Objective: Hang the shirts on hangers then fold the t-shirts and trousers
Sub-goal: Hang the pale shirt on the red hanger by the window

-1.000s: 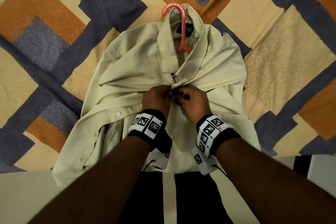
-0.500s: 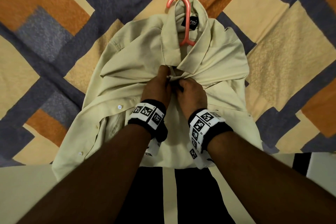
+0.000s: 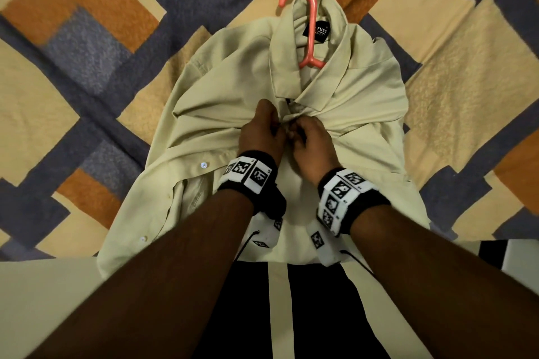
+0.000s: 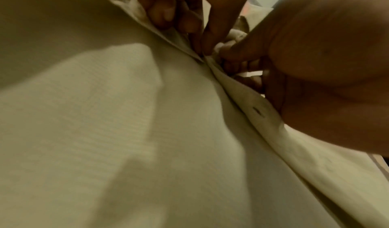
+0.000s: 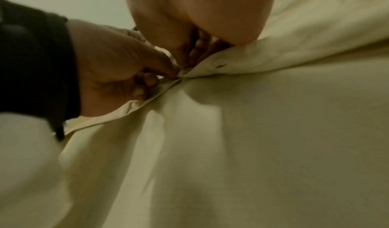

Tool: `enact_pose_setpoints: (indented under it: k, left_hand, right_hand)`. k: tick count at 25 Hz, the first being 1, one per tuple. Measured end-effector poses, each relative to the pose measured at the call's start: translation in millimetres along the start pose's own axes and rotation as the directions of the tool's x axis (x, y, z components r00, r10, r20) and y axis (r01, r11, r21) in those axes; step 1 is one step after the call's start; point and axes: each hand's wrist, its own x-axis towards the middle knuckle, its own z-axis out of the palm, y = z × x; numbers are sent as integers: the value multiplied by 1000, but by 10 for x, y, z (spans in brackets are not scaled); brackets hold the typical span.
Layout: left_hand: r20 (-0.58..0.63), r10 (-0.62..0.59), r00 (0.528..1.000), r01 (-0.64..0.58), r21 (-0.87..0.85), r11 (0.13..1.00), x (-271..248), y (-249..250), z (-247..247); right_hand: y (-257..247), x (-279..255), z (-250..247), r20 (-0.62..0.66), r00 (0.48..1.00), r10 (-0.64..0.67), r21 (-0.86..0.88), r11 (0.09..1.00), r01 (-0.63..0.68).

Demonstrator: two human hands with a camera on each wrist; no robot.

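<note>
Beige shirt (image 3: 233,102) on pink hanger (image 3: 309,26), flat on patterned bedspread (image 3: 87,38) | left hand (image 3: 261,132) pinching placket edge below collar | right hand (image 3: 313,140) pinching opposite edge, fingertips touching.

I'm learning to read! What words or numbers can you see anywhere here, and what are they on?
"FUSS": white letters on the black label sewn inside the collar of the beige shirt; the pink hanger covers whatever comes before it.
A smaller line under "FUSS" on that label: too small to read.
Wristbands above both hands: black-and-white square code patterns, plus tiny marks too small to read.
The patterned bedspread: no writing.
</note>
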Motion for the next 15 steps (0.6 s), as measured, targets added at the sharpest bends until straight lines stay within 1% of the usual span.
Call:
enact_pose_setpoints:
  k: [1,2,3,4,5,6,7,8,9,11,12,14,15]
  left_hand:
    - [12,25,1000,-26,44,999,-17,5,-5]
    - [22,80,997,-83,128,988,-35,-3,-31]
    - [34,147,989,-151,255,955,-59,-47,-76]
    - [49,192,980,-195,397,897,-92,-124,-152]
    - [63,210,976,-213,510,833,-130,-230,-246]
    - [79,206,975,-214,571,792,-159,-361,-344]
    - [96,202,975,-219,588,778,-192,-486,-445]
    - [118,196,973,-228,579,783,-222,-597,-537]
    - [147,197,969,-246,555,795,-241,-679,-602]
    - [206,194,959,-274,507,817,-231,-730,-655]
    - [224,179,958,-269,492,828,-218,-711,-653]
    - [248,144,958,-253,495,831,-180,-694,-618]
    - [251,126,960,-241,506,828,-174,-695,-593]
  right_hand:
    - [33,-21,-54,2,999,-51,23,998,50]
    - [67,-43,-127,-6,995,-101,34,994,101]
    - [115,-82,-214,-10,991,-136,29,990,136]
    - [173,-132,-310,1,987,-159,-5,987,159]
    - [236,-197,-402,35,985,-167,-71,983,170]
    - [313,-260,-476,79,983,-167,-154,972,177]
    - [377,-331,-536,115,979,-166,-236,953,189]
    - [455,-402,-571,132,977,-166,-282,939,198]
    - [505,-468,-597,120,983,-140,-298,939,170]
    - [508,-572,-618,51,998,-27,-261,964,40]
    - [471,-620,-616,33,999,20,-253,967,-11]
    - [372,-706,-570,52,996,76,-286,957,-58]
    - [300,-752,-538,57,995,77,-288,956,-57]
